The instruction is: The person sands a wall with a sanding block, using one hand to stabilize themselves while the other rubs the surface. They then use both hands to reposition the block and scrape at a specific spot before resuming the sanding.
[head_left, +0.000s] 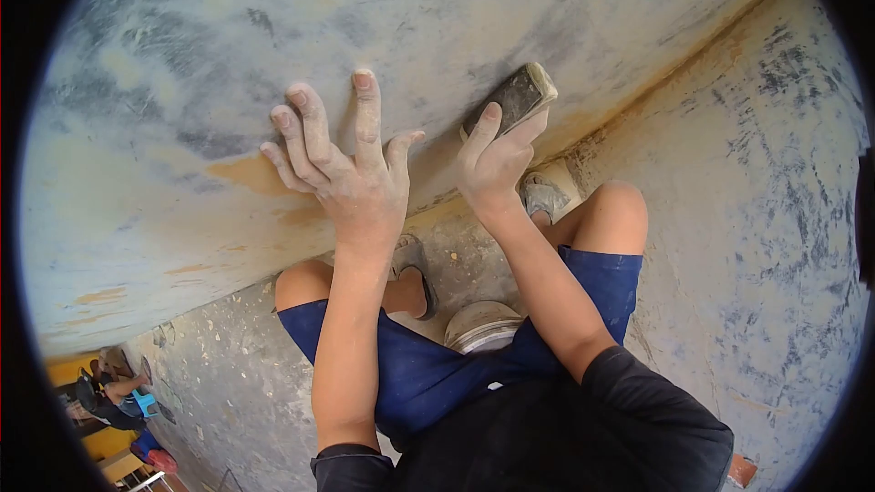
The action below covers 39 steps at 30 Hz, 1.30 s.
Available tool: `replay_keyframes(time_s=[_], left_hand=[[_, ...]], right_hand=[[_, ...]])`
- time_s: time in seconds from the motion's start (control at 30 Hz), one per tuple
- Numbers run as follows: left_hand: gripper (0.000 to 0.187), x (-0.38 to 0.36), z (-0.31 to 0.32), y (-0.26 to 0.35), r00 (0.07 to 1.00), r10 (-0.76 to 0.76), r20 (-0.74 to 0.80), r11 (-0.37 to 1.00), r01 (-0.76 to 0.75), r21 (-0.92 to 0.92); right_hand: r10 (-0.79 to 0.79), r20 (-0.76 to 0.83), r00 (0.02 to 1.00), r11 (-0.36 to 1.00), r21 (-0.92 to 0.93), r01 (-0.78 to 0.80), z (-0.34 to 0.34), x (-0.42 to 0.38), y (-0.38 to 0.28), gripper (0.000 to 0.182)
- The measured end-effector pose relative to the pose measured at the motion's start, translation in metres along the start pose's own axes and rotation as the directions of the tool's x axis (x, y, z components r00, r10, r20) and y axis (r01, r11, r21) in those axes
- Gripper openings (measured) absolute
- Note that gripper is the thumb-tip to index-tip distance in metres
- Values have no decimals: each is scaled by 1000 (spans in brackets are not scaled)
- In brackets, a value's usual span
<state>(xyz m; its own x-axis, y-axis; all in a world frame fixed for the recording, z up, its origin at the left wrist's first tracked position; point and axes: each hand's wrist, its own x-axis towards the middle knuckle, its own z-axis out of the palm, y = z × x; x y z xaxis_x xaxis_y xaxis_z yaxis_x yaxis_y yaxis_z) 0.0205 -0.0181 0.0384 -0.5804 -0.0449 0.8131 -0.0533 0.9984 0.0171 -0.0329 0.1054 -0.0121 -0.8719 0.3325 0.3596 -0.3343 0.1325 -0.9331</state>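
Note:
A dusty, plastered wall (210,55) with grey, white and ochre patches fills the view before me. My left hand (351,159) is open at its lower part, fingers spread and whitened with dust; the fingertips look to rest on the plaster. To the right, my right hand (499,159) grips a dark sanding block (518,98) with pale dust along its edges, thumb over its near side. The block is tilted and close to the wall; whether it touches is hard to see.
A second wall (756,182) meets the first at a brownish corner on the right. Below me, a round pale bucket (483,326) stands between my legs on the stained floor (237,355). Another person (105,392) is at the far lower left, near a blue stool (144,403).

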Motion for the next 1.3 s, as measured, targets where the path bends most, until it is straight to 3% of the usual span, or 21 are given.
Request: replay_keyframes(time_s=[0.03, 0.07, 0.1, 0.13, 0.2, 0.33, 0.4, 0.43, 0.5, 0.53, 0.57, 0.63, 0.73, 0.87, 0.93, 0.97, 1.03, 1.17, 1.23, 1.3], left_hand=[[95, 0, 0, 2, 1000, 5, -1, 1000, -5, -3], [95, 0, 0, 4, 1000, -8, -3, 1000, 8, -8], [96, 1, 0, 5, 1000, -20, -7, 1000, 20, -10], [96, 2, -1, 5, 1000, -11, -12, 1000, 11, -11], [98, 2, -2, 5, 1000, -22, 17, 1000, 22, -4], [87, 5, -5, 7, 998, -58, 17, 997, 59, -52], [91, 5, -7, 8, 998, -54, 20, 998, 55, -18], [91, 4, -6, 8, 999, -45, 27, 999, 46, -23], [95, 5, -3, 9, 999, -48, 0, 999, 48, 0], [95, 7, -3, 10, 999, -40, -6, 999, 40, -4], [96, 6, -5, 11, 999, -51, 8, 999, 51, 9], [96, 7, -7, 13, 999, -47, 25, 999, 46, 16], [95, 7, -14, 13, 997, -48, 61, 997, 45, 55], [95, 9, -20, 16, 995, -56, 86, 995, 48, 93], [95, 12, -19, 20, 995, -67, 69, 995, 61, 85], [96, 13, -18, 24, 997, -71, 28, 997, 71, 29], [96, 16, -15, 28, 998, -68, -15, 997, 68, -29], [98, 20, -16, 30, 1000, -14, -22, 1000, 14, 17], [99, 19, -17, 31, 1000, -6, -18, 1000, 6, -4], [107, 23, -15, 30, 1000, 15, -13, 1000, -15, 15]], right_hand=[[0, -6, 1000, 1000, 0, 0, 1, -2, 7, 57], [-256, -27, 966, 958, -142, 249, 6, -9, 22, 56], [-495, -12, 869, 836, -281, 472, 10, -15, 38, 56], [-496, -23, 868, 837, -280, 470, 12, -27, 59, 56], [-268, 223, 937, 931, -190, 311, 10, -44, 73, 59], [-347, 119, 930, 924, -129, 360, 6, -10, 21, 58], [-76, -3, 997, 996, 43, 76, -2, 12, -3, 59], [-69, -12, 998, 997, 40, 69, -3, 6, 3, 59], [-375, 3, 927, 891, -276, 362, 6, -13, 34, 59], [-382, 90, 920, 866, -313, 390, 10, -31, 55, 65], [-379, 81, 922, 867, -317, 384, 10, -45, 74, 65], [-320, 223, 921, 867, -323, 380, 10, -53, 80, 67], [-256, 47, 965, 949, -179, 260, 2, -22, 40, 59], [-211, -47, 976, 968, -145, 202, 5, -17, 34, 58], [-182, 163, 970, 939, -263, 221, 10, -43, 64, 56], [-182, 157, 971, 938, -268, 219, 10, -53, 79, 56], [-361, 225, 905, 851, -317, 419, 11, -59, 86, 68], [-387, 66, 920, 873, -295, 389, 7, -19, 48, 69], [-241, -43, 970, 934, -283, 220, 3, -9, 23, 68], [-300, -34, 953, 917, -285, 279, 12, -24, 39, 68]])
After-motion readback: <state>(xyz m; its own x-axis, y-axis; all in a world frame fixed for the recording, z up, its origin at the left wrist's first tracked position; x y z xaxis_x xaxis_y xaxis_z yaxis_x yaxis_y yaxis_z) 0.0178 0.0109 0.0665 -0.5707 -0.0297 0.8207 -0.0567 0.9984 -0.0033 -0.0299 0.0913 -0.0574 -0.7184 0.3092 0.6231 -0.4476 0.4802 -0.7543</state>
